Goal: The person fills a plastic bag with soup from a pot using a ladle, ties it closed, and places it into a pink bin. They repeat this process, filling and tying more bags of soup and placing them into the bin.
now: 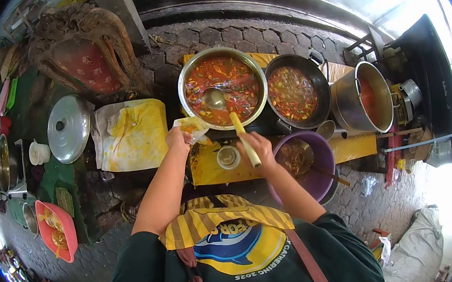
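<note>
Forward, a ladle (236,121) extends from the gripping right hand (259,149); the left hand (177,138) pinches a bag (192,125).

1 carved chair (83,65) stands beside the green table (61,175).

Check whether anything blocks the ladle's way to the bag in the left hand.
The pot's near-left rim lies between the ladle's bowl and the bag in the left hand; the bowl may need lifting over it. Nothing else visible stands between.
</note>
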`<state>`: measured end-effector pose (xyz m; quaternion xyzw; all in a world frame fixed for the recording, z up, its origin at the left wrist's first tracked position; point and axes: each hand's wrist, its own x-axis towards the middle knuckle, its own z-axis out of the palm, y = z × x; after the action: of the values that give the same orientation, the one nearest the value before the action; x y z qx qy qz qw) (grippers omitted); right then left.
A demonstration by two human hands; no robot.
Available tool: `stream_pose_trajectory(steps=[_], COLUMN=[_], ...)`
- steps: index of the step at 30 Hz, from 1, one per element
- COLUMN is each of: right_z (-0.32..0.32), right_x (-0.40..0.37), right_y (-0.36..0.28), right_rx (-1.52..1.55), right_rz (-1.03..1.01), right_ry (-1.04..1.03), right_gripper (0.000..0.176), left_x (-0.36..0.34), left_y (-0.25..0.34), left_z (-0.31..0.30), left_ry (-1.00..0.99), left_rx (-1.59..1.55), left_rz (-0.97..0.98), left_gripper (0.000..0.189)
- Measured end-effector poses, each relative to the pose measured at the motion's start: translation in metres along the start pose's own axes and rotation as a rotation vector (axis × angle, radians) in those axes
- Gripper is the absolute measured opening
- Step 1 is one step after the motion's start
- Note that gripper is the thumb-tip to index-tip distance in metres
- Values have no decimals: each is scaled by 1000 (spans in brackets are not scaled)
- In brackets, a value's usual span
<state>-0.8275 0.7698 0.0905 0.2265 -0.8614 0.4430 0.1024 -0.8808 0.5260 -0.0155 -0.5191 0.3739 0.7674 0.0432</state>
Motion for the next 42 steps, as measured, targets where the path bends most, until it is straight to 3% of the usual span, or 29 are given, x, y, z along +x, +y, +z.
stream_pose_trajectory(steps=[3, 6, 12, 14, 15, 17, 20, 30, 37, 39, 40, 41, 42], right_z=[18, 40, 83, 93, 94, 80, 57, -11, -20, -9, 1, 5, 9], right_x=[8, 11, 1, -2, -4, 5, 17, 40, 28, 14, -2, -4, -11], right_y=[29, 47, 68, 74, 78, 70, 63, 18, -22, -30, -18, -23, -27], right_rx=[42, -6, -35, 214, 215, 729, 698, 540, 594, 586, 493, 262, 172], right_rz=[97, 10, 53, 497, 495, 979, 1033, 1001, 847, 708, 434, 28, -113], right_ry=[21, 28, 109, 202, 201, 322, 379, 312, 219, 151, 79, 55, -69], right_gripper=[28, 23, 23, 22, 22, 24, 28, 34, 23, 20, 17, 17, 21], left_x=[-5, -9, -11, -9, -8, -13, -13, -1, -23, -24, -23, -22, -22], left_y=[1, 4, 5, 6, 6, 9, 8, -4, 9, 8, 7, 7, 7], left_z=[0, 0, -1, -2, -2, -1, -1, 3, 12, 12, 13, 13, 13], left_ry=[16, 42, 70, 63, 64, 84, 68, -18, 23, 14, 23, 32, 32], left_rx=[17, 15, 62, 63, 61, 51, 20, -4, 48, 58, 49, 40, 42], left_rz=[6, 15, 4, 0, 1, -28, -42, 1, -39, -53, -37, -20, -20], left_gripper=[19, 20, 25, 28, 28, 26, 22, 20, 20, 20, 19, 18, 18])
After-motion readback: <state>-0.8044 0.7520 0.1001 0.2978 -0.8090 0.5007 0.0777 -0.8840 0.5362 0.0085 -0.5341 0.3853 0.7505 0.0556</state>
